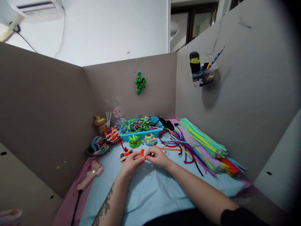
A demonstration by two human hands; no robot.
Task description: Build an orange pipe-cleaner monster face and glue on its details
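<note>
Grey cardboard partition walls box in our desk, which is covered by a pale blue cloth. Far left, a pink glue gun lies on the cloth edge. Behind it is a dark round dish of woven pipe-cleaner bits, with an amber lidded jar near the back wall. An orange-and-white pipe-cleaner figure sits beside the dish, and a small round orange-faced figure lies just left of our hands.

Our left hand is curled mostly closed, thumb and fingertips pinching the small orange fuzzy pipe-cleaner piece. That piece sits between both hands, just above the cloth at mid-desk. Our right hand is also nearly closed, fingertips gripping the same piece from its right side.

Behind the hands are a green pipe-cleaner monster face and a blue round pipe-cleaner figure, both in front of a blue plastic tray full of tangled pipe cleaners. A green pipe-cleaner ornament hangs on the back wall.

To the right, a big fanned stack of multicoloured pipe cleaners lies along the wall. Above it, a clear plastic bin stuck to the wall holds a black bottle with a yellow cap.
</note>
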